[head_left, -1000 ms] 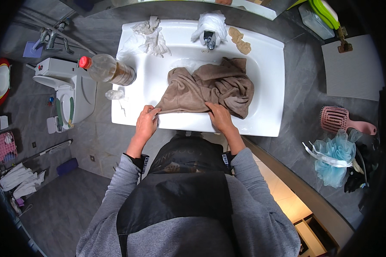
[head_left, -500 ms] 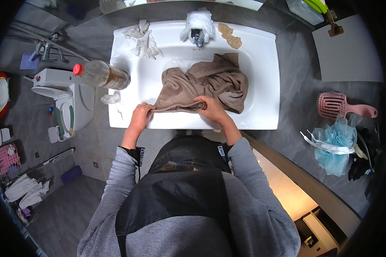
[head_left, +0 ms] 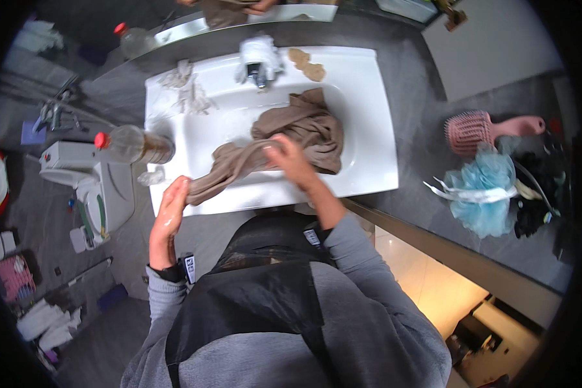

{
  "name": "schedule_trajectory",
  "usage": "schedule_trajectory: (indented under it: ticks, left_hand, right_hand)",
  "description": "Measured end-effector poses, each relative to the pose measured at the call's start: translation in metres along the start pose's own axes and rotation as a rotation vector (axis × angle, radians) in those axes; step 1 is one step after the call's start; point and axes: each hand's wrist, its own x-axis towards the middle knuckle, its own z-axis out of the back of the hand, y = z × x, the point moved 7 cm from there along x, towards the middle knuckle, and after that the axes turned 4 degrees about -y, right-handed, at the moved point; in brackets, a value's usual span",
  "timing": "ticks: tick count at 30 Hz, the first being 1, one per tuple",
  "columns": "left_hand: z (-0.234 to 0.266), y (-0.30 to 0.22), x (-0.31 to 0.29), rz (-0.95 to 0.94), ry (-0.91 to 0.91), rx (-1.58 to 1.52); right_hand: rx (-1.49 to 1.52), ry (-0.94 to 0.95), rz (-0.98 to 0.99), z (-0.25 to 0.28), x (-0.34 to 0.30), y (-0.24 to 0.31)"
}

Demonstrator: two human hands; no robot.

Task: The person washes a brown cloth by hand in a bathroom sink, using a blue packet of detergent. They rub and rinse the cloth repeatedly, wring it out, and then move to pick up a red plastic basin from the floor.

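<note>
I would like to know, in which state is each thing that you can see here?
Brown cloth: bunched in the washbasin, one end stretched toward the left hand.
Left hand: closed on that end.
Right hand: at the cloth, blurred; grip unclear.
Faucet: surrounded by white wrapping.
Plastic bottle: capped in red.
Toilet: open.
Pink hairbrush: lying flat.
Blue mesh bath puff: fluffed out.

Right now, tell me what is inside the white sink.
A brown cloth lies bunched in the white sink, one end reaching the left hand. What lies beneath the cloth is covered and cannot be seen.
</note>
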Motion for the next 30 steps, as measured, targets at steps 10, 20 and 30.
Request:
schedule_trajectory:
  ticks: [10,20,30]
  left_hand:
    - [-0.023,0.094,0.035,0.351,-0.268,-0.408]
    - [-0.049,0.059,0.050,-0.034,-0.198,-0.088]
    - [-0.195,-0.013,0.025,0.280,0.766,-0.846]
  right_hand:
    - [-0.323,0.091,0.266,-0.039,-0.013,-0.016]
    - [-0.993,-0.625,0.332,0.117,-0.066,-0.001]
    - [-0.735,-0.393,0.627,-0.005,-0.055,0.093]
